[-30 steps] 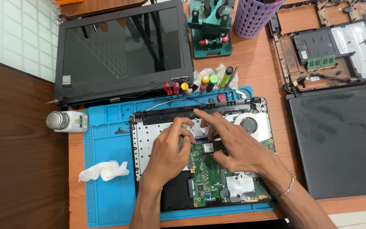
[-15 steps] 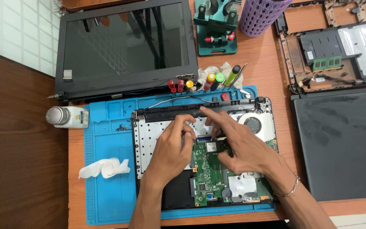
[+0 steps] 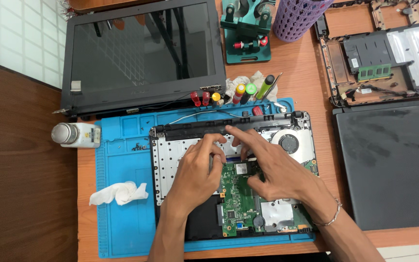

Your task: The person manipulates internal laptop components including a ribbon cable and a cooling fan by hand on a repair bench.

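Observation:
An opened laptop base (image 3: pixel 170 160) lies on a blue work mat (image 3: pixel 122 223), with its green motherboard (image 3: pixel 241 199) and round fan (image 3: pixel 289 143) exposed. My left hand (image 3: pixel 197 170) rests on the base left of the board, fingers curled down near the board's top edge. My right hand (image 3: pixel 267 162) lies over the top of the board, index finger stretched toward the hinge bar, thumb pressed on the board. Whether either hand grips a part is hidden by the fingers.
A detached laptop screen (image 3: pixel 141 53) lies behind the mat. Screwdrivers (image 3: pixel 241 92) cluster at the mat's back edge. A white bottle (image 3: pixel 76 134) and crumpled tissue (image 3: pixel 120 192) sit left. A closed black laptop (image 3: pixel 389 165) and another stripped chassis (image 3: pixel 384 53) lie right.
Both hands stay on the top of the motherboard with only small finger shifts. The view has drifted slightly.

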